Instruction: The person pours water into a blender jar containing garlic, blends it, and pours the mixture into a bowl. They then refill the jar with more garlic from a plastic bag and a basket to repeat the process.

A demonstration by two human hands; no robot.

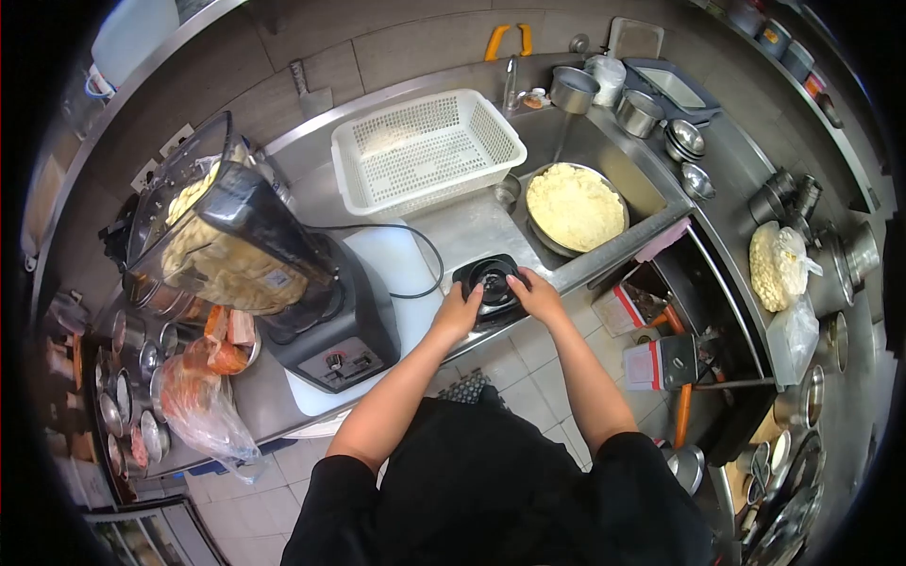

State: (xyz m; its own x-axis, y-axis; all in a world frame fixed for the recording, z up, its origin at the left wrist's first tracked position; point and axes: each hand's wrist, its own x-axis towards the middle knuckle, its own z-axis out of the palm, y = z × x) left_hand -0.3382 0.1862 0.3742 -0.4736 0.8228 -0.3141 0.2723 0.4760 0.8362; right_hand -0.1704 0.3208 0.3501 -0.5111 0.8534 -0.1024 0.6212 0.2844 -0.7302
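My left hand (457, 315) and my right hand (539, 296) grip opposite sides of a black blender lid (493, 280). It is squarish with a round ring in its middle, and I hold it at the counter's front edge. Left of it a large blender has a dark base (332, 344) with a control knob. Its clear jar (274, 231) is open at the top and holds pale yellowish pieces. A round metal bowl of crumbly pale yellow food (577, 208) sits in the sink beyond my right hand.
A white perforated basket (429, 184) rests across the sink (649, 193). The blender stands on a white board (387, 259), its black cord (440, 253) looping over it. Plastic-bagged orange-red food (203, 387) lies at left. Pots (574, 90) and a bag of pale pieces (779, 264) line the right counter.
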